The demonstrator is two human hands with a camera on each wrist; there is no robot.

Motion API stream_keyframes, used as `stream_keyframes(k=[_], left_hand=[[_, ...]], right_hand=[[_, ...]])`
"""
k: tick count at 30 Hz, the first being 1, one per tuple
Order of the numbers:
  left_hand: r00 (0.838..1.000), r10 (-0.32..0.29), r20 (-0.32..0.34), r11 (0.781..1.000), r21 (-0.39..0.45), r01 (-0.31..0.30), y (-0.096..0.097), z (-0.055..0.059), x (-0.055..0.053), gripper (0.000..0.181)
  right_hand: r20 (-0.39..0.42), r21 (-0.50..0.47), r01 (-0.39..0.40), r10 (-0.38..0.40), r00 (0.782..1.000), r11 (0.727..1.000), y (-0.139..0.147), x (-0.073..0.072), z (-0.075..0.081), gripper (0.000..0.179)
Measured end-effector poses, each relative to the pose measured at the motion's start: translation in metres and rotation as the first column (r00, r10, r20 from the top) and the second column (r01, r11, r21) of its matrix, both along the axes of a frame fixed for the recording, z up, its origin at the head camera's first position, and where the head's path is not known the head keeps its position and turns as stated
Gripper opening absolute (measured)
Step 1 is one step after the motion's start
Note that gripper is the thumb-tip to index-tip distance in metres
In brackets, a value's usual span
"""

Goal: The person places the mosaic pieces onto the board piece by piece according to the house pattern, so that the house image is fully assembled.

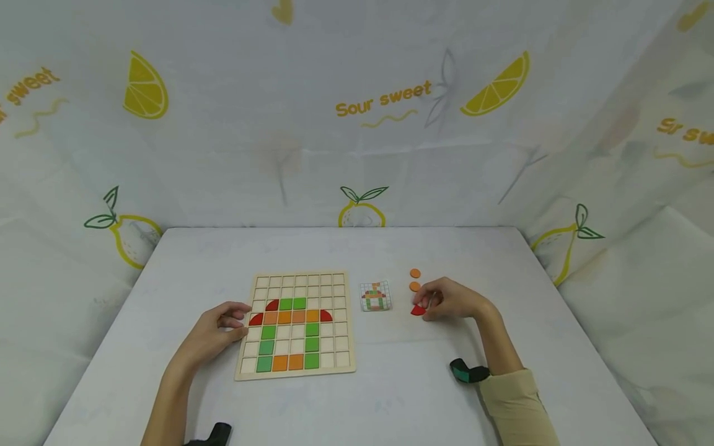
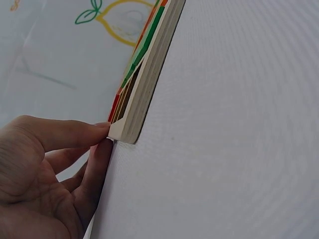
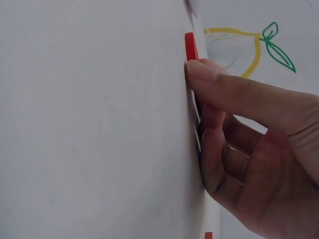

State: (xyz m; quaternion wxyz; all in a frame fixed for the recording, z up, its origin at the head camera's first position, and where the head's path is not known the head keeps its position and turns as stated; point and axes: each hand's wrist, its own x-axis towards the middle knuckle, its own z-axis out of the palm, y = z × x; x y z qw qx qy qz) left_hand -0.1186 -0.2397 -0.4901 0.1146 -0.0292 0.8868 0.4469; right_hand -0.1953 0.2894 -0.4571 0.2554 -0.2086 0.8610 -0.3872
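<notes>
My right hand (image 1: 450,300) is at the right of the table, with thumb and fingertips on a flat red quarter-circle tile (image 1: 418,310). In the right wrist view that red tile (image 3: 190,46) sticks out past the thumb tip, close to the tabletop. On the left, my left hand (image 1: 214,331) rests thumb and fingertips against the left edge of a square wooden grid board (image 1: 340,347). The left wrist view has the thumb right at the corner of the board (image 2: 130,127). Green, orange and red tiles fill some of its squares in a mushroom-like pattern.
A small pattern card (image 1: 376,296) lies between the board and my right hand. Two orange discs, a far one (image 1: 415,273) and a nearer one (image 1: 414,287), lie beyond the red tile. Dark wrist-camera mounts sit by both wrists. A lemon-printed cloth (image 1: 223,155) hangs behind the table.
</notes>
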Motion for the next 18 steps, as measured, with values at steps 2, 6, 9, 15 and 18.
stream_keyframes(k=[2,6,9,15,18], left_hand=[[1.0,0.0,0.004,1.0,0.0,0.0,-0.0004,0.0005,0.0001,0.05],[1.0,-0.007,0.001,1.0,-0.003,0.007,-0.0006,0.0006,-0.0003,0.05],[1.0,-0.014,-0.007,1.0,-0.007,0.014,-0.001,0.0001,-0.001,0.049],[1.0,-0.02,-0.005,1.0,-0.008,0.02,-0.0015,0.0,-0.0008,0.049],[1.0,-0.015,0.005,1.0,0.0,0.015,-0.0016,0.0006,0.0002,0.05]], right_hand=[[0.004,0.0,0.004,-0.004,1.0,1.0,-0.0007,-0.0002,-0.0004,0.027],[0.009,0.019,0.025,-0.025,1.0,1.0,-0.0015,-0.0003,-0.0007,0.024],[0.009,0.037,0.041,-0.041,0.999,0.998,-0.0025,-0.0001,-0.0002,0.022],[-0.005,0.064,0.071,-0.07,0.997,0.995,-0.0034,-0.0007,-0.0013,0.019],[-0.016,0.065,0.063,-0.062,0.998,0.996,-0.0033,-0.0012,-0.0019,0.019]])
